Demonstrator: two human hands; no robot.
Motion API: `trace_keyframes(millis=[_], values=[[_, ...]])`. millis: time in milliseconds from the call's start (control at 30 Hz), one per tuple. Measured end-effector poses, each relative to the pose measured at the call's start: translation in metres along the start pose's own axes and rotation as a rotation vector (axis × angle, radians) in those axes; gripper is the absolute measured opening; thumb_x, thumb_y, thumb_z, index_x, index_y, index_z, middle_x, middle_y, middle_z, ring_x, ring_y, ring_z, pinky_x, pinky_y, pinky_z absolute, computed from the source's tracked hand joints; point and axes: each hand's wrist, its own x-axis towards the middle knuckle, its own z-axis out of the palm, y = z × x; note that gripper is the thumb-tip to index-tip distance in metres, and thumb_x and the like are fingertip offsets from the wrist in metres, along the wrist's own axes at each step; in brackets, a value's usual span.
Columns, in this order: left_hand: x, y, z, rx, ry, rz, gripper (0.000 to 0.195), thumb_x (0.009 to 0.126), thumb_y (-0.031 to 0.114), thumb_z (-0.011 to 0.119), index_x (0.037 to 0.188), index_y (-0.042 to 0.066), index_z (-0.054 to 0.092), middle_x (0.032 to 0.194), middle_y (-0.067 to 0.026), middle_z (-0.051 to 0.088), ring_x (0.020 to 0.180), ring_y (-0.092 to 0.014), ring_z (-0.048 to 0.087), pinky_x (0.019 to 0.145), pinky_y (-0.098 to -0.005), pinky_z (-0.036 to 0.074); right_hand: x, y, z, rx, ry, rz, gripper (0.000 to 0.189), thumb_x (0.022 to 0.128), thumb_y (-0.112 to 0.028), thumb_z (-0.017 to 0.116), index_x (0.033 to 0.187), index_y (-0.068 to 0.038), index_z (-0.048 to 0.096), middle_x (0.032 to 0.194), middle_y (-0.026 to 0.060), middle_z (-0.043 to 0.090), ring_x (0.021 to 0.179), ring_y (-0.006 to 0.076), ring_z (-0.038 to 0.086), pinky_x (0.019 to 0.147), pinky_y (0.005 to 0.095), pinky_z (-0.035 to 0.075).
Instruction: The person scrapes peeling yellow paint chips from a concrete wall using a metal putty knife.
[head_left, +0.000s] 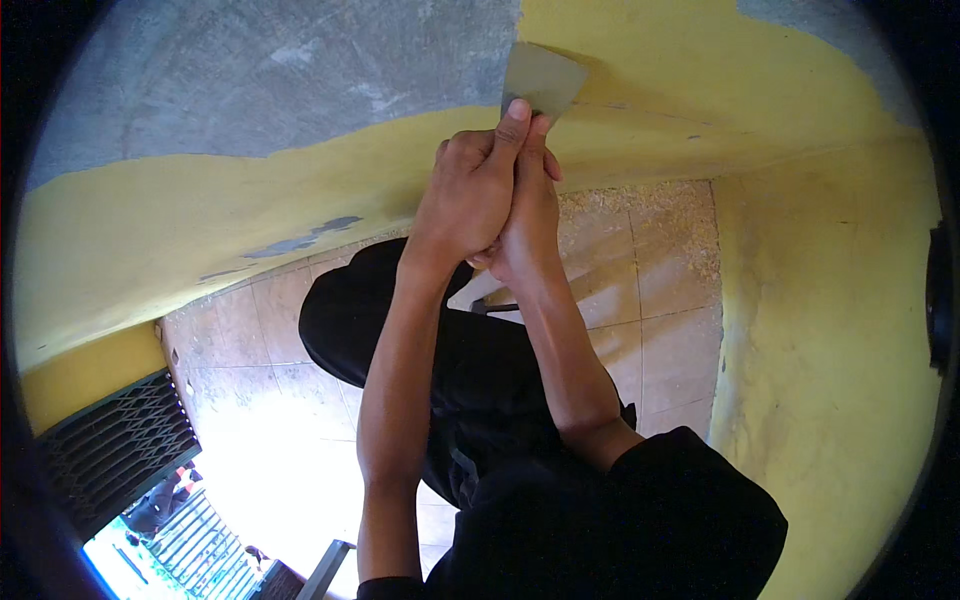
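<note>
Both my hands are wrapped together around a putty knife, a wide metal scraper, its handle hidden in my grip. My left hand has its thumb lying along the base of the blade. My right hand holds from the other side, a fingertip close to that thumb. The blade lies against or very near the wall, at the border between yellow paint and a bare grey patch. Whether its edge touches the surface I cannot tell.
Yellow flakes litter the tiled floor along the wall's foot. A second yellow wall stands at right. At lower left are a folding metal gate and glaring daylight. Part of a seat frame shows by my legs.
</note>
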Motion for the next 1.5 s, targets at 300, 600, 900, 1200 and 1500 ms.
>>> trace_keyframes(millis=[300, 600, 900, 1200, 1500], values=[[0.000, -0.004, -0.006, 0.021, -0.026, -0.039, 0.069, 0.102, 0.052, 0.034, 0.077, 0.000, 0.072, 0.070, -0.0174, 0.067, 0.071, -0.028, 0.066, 0.077, -0.0373, 0.050, -0.004, 0.000, 0.014, -0.069, 0.121, -0.055, 0.057, 0.096, -0.066, 0.036, 0.086, -0.011, 0.045, 0.056, -0.0025, 0.040, 0.037, 0.0075, 0.036, 0.029, 0.0255, 0.027], [0.009, -0.008, -0.004, 0.038, -0.034, 0.045, 0.071, 0.101, 0.055, 0.036, 0.075, -0.002, 0.069, 0.068, -0.0118, 0.064, 0.068, -0.021, 0.059, 0.075, -0.0336, 0.048, 0.003, 0.006, 0.001, -0.022, 0.040, -0.017, 0.058, 0.095, -0.068, 0.038, 0.088, -0.011, 0.046, 0.056, -0.0024, 0.040, 0.037, 0.0081, 0.036, 0.029, 0.0260, 0.026], [0.003, 0.004, -0.004, -0.009, -0.016, -0.013, 0.069, 0.102, 0.051, 0.034, 0.076, -0.001, 0.071, 0.067, -0.0171, 0.067, 0.069, -0.027, 0.065, 0.077, -0.0373, 0.050, 0.000, -0.002, 0.013, -0.043, 0.066, -0.054, 0.058, 0.095, -0.068, 0.033, 0.089, -0.012, 0.048, 0.059, -0.0018, 0.044, 0.041, 0.0078, 0.040, 0.031, 0.0242, 0.029], [0.001, 0.021, -0.009, 0.051, -0.051, -0.019, 0.073, 0.102, 0.056, 0.032, 0.075, -0.001, 0.069, 0.068, -0.0101, 0.064, 0.070, -0.019, 0.060, 0.073, -0.0332, 0.048, 0.002, -0.004, 0.010, -0.006, 0.053, -0.002, 0.059, 0.098, -0.064, 0.035, 0.090, -0.007, 0.050, 0.063, 0.0000, 0.046, 0.046, 0.0071, 0.041, 0.036, 0.0250, 0.032], [0.000, 0.016, -0.005, -0.021, -0.007, 0.022, 0.069, 0.103, 0.050, 0.032, 0.077, -0.001, 0.071, 0.068, -0.0161, 0.067, 0.068, -0.028, 0.064, 0.075, -0.0376, 0.050, -0.005, -0.011, 0.018, -0.157, 0.099, -0.050, 0.058, 0.093, -0.072, 0.032, 0.080, -0.017, 0.045, 0.047, -0.0048, 0.036, 0.031, 0.0085, 0.035, 0.026, 0.0246, 0.024]])
